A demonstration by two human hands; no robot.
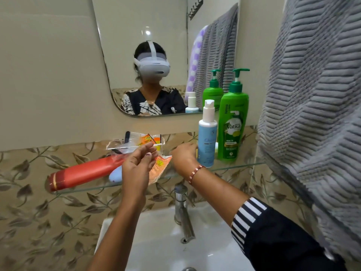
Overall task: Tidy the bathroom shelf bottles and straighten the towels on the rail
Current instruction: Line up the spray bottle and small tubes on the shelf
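A glass shelf [237, 166] runs under the mirror. On its right end stand a green Vatika pump bottle [232, 124] and a blue-and-white pump bottle [207, 137]. My right hand [183, 155] is closed around the lower left side of the blue-and-white bottle. A red bottle [84, 173] lies on its side at the shelf's left end. My left hand [137, 167] is raised in front of the shelf, thumb and fingers pinched on a clear plastic wrapper [119, 148]. An orange sachet [159, 167] sits just under that hand. A grey ribbed towel [312, 94] hangs at the right.
A pale blue rounded object [114, 174] lies on the shelf behind my left hand, with more orange packets [148, 138] against the wall. Below are a chrome tap [181, 208] and a white basin [162, 243]. The mirror [148, 20] reflects a person, a towel and bottles.
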